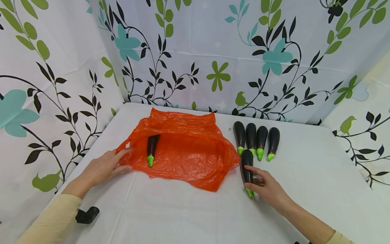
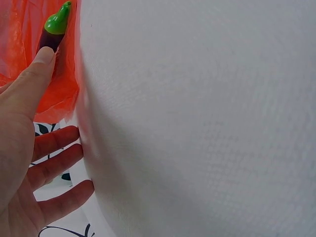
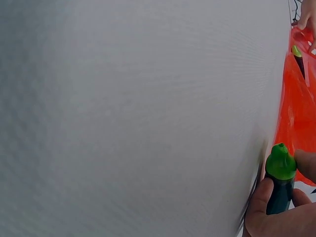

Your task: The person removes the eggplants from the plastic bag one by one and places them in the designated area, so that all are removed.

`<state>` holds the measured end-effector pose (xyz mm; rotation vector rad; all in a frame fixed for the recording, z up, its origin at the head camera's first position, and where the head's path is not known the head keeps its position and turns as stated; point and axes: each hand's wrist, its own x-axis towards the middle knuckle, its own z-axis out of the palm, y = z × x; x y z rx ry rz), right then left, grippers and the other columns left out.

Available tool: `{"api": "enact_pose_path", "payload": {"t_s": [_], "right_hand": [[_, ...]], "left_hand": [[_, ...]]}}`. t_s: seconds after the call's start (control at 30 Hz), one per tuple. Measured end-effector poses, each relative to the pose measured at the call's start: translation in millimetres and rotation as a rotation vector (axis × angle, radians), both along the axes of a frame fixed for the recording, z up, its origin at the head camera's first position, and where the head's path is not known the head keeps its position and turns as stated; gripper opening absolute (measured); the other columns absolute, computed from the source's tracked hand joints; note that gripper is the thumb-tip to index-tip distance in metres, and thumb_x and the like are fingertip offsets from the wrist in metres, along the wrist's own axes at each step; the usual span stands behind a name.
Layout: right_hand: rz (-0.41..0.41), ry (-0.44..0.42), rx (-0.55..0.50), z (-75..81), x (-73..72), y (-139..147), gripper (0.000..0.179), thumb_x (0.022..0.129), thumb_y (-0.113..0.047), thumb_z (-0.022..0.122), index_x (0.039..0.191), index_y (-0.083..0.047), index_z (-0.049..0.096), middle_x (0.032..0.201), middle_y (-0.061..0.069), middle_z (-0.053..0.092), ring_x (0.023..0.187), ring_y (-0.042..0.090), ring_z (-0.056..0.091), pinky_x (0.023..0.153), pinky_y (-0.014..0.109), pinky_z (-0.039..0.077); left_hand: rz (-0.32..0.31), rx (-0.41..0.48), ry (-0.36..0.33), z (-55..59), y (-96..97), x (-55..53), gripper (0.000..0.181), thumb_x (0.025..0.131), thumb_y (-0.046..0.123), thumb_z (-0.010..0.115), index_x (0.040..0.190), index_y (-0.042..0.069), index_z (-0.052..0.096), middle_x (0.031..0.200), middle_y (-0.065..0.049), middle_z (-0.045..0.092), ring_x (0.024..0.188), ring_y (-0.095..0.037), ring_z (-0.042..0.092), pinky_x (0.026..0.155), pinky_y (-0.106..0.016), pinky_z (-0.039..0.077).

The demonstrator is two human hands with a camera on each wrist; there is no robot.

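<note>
My right hand [image 1: 268, 188] pinches a dark eggplant [image 1: 246, 169] with a green stem between thumb and fingers, just right of an orange plastic bag [image 1: 189, 159]. In the right wrist view, the thumb lies beside the green cap of that eggplant [image 3: 280, 180]. My left hand [image 1: 103, 166] touches the left edge of the bag with thumb and index finger apart; the left wrist view shows its other fingers [image 2: 57, 170] straight and spread. Another eggplant [image 1: 152, 150] lies at the bag's mouth, its top end hidden under the upper layer.
Several more eggplants [image 1: 261, 140] lie in a row right of the bag, near the back of the white table [image 1: 182, 213]. A small black object [image 1: 87, 215] sits by the left sleeve. Patterned curtains [image 1: 195, 51] hang behind and at both sides.
</note>
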<state>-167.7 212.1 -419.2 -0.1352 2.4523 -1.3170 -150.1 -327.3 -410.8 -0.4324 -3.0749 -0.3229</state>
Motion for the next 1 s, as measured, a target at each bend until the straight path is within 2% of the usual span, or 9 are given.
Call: {"api": "enact_pose_path", "payload": {"t_s": [0.27,0.57,0.8,1.0], "right_hand": [[0.009,0.017,0.012,6.5,-2.5,2,0.062,0.090,-0.028,0.071,0.146,-0.020,0.046,0.143,0.019,0.035,0.116,0.033,0.054,0.084,0.042,0.050],[0.005,0.109,0.035,24.3,-13.7,5,0.064,0.093,-0.035,0.067,0.149,-0.019,0.040,0.149,0.019,0.035,0.125,0.036,0.048,0.091,0.052,0.048],[0.008,0.156,0.016,40.6,-17.2,-2,0.063,0.094,-0.037,0.066,0.149,-0.020,0.040,0.145,0.017,0.041,0.126,0.036,0.048,0.091,0.052,0.049],[0.044,0.194,-0.024,54.7,-18.9,-16,0.061,0.094,-0.038,0.066,0.148,-0.022,0.042,0.143,0.015,0.044,0.125,0.035,0.049,0.090,0.049,0.050]], "left_hand": [[-0.014,-0.012,0.017,-0.6,0.0,0.7,0.067,0.086,0.051,0.069,0.141,0.023,0.042,0.080,0.000,0.046,0.075,-0.017,0.047,0.052,-0.031,0.038],[-0.004,-0.013,0.012,0.5,1.6,1.4,0.067,0.086,0.052,0.068,0.141,0.022,0.043,0.078,0.001,0.043,0.072,-0.016,0.044,0.051,-0.030,0.036],[-0.001,-0.014,0.005,0.8,1.2,1.1,0.067,0.086,0.052,0.068,0.141,0.023,0.042,0.080,0.000,0.045,0.074,-0.017,0.045,0.052,-0.030,0.037],[-0.004,-0.012,0.008,0.4,0.7,1.0,0.067,0.086,0.052,0.068,0.141,0.023,0.043,0.082,-0.001,0.047,0.077,-0.018,0.047,0.053,-0.031,0.040]]}}
